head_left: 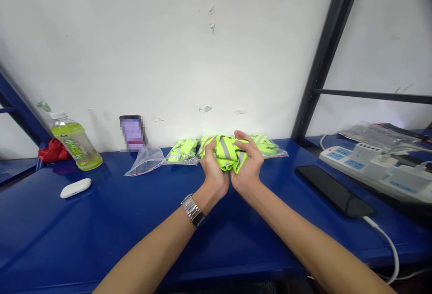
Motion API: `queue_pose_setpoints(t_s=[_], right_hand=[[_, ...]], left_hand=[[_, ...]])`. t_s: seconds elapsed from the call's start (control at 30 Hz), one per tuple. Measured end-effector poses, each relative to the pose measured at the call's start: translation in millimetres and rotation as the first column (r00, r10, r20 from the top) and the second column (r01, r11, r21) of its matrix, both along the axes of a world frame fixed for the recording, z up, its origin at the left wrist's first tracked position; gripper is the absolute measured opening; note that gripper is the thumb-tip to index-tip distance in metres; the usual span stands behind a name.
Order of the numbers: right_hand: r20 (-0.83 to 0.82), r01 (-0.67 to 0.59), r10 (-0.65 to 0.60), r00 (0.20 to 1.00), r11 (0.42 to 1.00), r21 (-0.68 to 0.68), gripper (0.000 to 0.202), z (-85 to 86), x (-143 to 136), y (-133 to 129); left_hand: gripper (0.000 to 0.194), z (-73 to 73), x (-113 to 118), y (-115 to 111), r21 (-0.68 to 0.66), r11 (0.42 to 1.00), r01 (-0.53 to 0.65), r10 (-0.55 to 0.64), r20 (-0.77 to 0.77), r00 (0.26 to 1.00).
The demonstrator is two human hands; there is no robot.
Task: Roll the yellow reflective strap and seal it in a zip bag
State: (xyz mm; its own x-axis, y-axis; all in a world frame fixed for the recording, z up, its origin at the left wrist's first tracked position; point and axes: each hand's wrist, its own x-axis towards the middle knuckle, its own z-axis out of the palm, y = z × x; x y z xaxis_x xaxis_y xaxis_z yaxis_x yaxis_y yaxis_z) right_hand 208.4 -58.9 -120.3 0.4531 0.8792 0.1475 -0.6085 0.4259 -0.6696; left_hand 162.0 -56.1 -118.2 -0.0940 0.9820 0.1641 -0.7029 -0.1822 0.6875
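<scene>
Bundle (227, 148), long axis roughly crosswise, between fingers (250, 145)

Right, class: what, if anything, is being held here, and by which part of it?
A bundled, striped yellow-green cloth, held by its two sides between the left grip and the right grip.
</scene>
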Motion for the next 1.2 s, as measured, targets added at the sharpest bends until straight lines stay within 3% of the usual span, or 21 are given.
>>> queue_pose_setpoints(t_s=[0.1,0.2,0.27,0.37,0.5,0.6,0.67,0.73,0.8,0.87,0.93,0.97,1.03,1.1,1.2], right_hand=[[0.063,0.005,-0.005,0.998,1.000,-0.002,0.044,-5.2,0.9,3.8],[0.173,0.007,-0.017,0.985,0.998,0.062,0.047,-16.4,0.8,6.9],[0.355,0.057,-0.104,0.929,0.988,0.140,0.045,-21.7,1.9,6.2],[0.666,0.169,-0.323,0.673,0.943,0.286,0.046,-22.4,6.6,2.4],[0.802,0.183,-0.494,0.335,0.869,0.459,0.056,-17.9,16.9,4.4],[0.835,0.146,-0.527,0.159,0.849,0.508,0.062,-17.8,25.0,12.0],[0.868,0.141,-0.486,0.104,0.871,0.471,0.067,-19.6,29.4,16.4],[0.902,0.160,-0.422,0.092,0.900,0.405,0.073,-22.5,32.8,19.4],[0.928,0.161,-0.349,0.129,0.931,0.328,0.078,-26.4,35.4,22.1],[0.940,0.075,-0.231,0.251,0.973,0.219,0.078,-30.1,37.2,25.1],[0.908,-0.137,-0.038,0.416,0.985,0.104,0.074,-31.4,37.8,27.6],[0.864,-0.265,0.081,0.496,0.962,0.062,0.071,-30.4,37.8,28.1],[0.708,-0.507,0.361,0.607,0.862,-0.005,0.071,-24.6,37.9,26.8],[0.483,-0.671,0.611,0.628,0.739,-0.063,0.074,-15.1,39.4,22.7],[0.228,-0.778,0.775,0.589,0.620,-0.098,0.067,-2.1,43.5,15.0]], left_hand=[[0.026,-2.4,3.1,-7.9,-0.100,0.993,0.062,-0.042,0.188,0.981],[0.022,-1.6,1.5,-11.8,-0.100,0.982,0.160,-0.134,0.231,0.964],[0.022,-1.2,-2.6,-12.4,-0.127,0.959,0.251,-0.217,0.236,0.947],[0.031,-2.3,-9.9,-12.1,-0.190,0.904,0.382,-0.333,0.245,0.911],[0.033,-2.8,-13.8,-11.4,-0.176,0.871,0.458,-0.401,0.282,0.871],[0.028,0.5,-12.1,-10.5,-0.170,0.896,0.411,-0.342,0.330,0.880],[0.022,3.2,-11.3,-8.6,-0.205,0.915,0.346,-0.262,0.349,0.900],[0.017,5.2,-12.4,-5.2,-0.234,0.928,0.289,-0.208,0.318,0.925],[0.015,6.3,-15.7,-0.8,-0.234,0.943,0.236,-0.182,0.231,0.956],[0.019,6.8,-20.4,3.8,-0.218,0.958,0.188,-0.158,0.148,0.976],[0.029,7.4,-25.0,7.6,-0.210,0.970,0.124,-0.112,0.070,0.991],[0.034,7.7,-26.9,9.0,-0.197,0.976,0.097,-0.093,0.032,0.995],[0.042,8.4,-30.2,10.8,-0.139,0.989,0.050,-0.058,-0.057,0.997],[0.045,9.2,-33.4,11.7,-0.044,0.999,0.025,-0.032,-0.147,0.989],[0.040,12.0,-40.6,12.5,0.211,0.977,-0.020,0.096,-0.357,0.929]])
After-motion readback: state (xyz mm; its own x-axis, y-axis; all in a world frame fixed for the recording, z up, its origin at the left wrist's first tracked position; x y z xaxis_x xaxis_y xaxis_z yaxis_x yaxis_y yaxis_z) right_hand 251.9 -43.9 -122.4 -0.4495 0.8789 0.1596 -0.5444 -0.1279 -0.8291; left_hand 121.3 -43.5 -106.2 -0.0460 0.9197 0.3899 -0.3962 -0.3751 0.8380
